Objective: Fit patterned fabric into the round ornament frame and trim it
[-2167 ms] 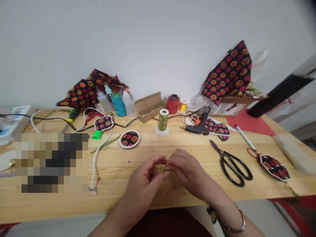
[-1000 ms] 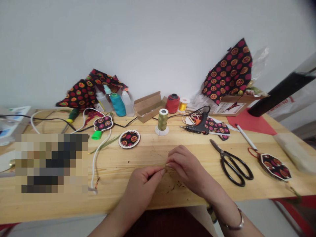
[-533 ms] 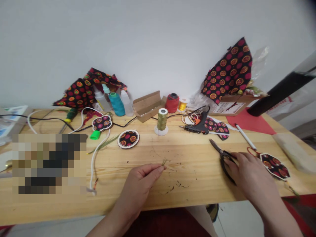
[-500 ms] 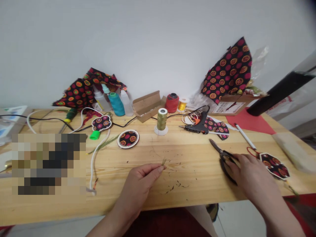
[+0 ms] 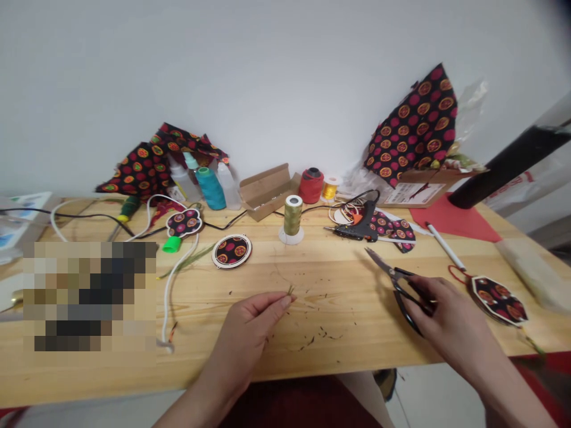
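My left hand rests low on the wooden table, thumb and forefinger pinched on a small tuft of olive-green thread. My right hand is closed round the handles of the black scissors, whose blades point up and to the left, lifted a little off the table. An olive-green thread spool stands upright behind the gap between my hands. Short thread snippets lie scattered on the wood in front of me.
A black glue gun, a white pen, round and octagonal fabric-covered pieces, a white cord, red, gold and teal spools, bottles, a cardboard box and patterned fabric lie around.
My right hand left the thread, went right to the scissors, gripped them and now lifts them leftward. My left hand keeps pinching the thread tuft in place.
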Motion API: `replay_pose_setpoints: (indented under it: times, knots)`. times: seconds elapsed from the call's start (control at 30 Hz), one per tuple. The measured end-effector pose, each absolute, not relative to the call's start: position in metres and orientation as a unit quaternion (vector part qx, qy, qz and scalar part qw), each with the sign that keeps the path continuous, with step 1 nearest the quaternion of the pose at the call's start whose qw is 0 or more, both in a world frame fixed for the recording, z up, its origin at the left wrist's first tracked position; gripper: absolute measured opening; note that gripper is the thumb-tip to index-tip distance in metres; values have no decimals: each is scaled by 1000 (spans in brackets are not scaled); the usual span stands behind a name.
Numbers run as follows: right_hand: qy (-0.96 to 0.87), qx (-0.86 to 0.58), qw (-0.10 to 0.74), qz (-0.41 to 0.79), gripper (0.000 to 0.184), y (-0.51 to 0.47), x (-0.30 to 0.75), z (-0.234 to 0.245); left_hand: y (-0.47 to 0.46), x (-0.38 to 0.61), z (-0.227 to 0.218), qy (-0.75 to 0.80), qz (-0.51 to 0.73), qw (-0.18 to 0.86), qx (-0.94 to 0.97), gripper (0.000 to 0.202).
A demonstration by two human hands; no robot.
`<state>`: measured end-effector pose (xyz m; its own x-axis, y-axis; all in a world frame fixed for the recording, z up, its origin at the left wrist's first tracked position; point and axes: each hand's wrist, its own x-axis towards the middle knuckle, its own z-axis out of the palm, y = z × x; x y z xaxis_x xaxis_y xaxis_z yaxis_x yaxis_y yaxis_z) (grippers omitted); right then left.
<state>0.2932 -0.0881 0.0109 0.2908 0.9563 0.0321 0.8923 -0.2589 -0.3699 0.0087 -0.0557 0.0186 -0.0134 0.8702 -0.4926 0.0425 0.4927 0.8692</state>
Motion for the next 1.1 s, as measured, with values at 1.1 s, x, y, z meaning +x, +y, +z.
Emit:
replay_pose_setpoints:
  times: [1.1]
  knots:
    - [-630, -475, 165, 591, 56, -83, 211, 22, -60, 2, 20, 562, 333, 625, 428, 20]
